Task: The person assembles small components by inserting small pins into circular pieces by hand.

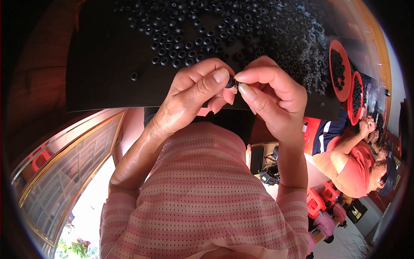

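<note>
- Closest in, a pink-and-white striped knitted top point(202, 194) fills the lower picture, both bare forearms rising out of its sleeves.
- The left hand point(194, 93) and right hand point(269, 95) meet fingertip to fingertip just above it, right at the near edge of the table.
- Pinched between them sits a small black rubber ring point(232, 82): the left thumb presses on its left side, the right thumb and forefinger close on its right side. Both hands are clamped on that one piece.
- Behind the hands lies a flat black table surface point(103, 73), with one lone black ring point(134, 77) well to the left.
- Farther back, a big heap of loose black rubber rings point(224, 30) spreads across the surface.
- At far right, two round red trays point(340, 71) hold more rings, beside a seated person in an orange shirt point(353, 162).
</note>
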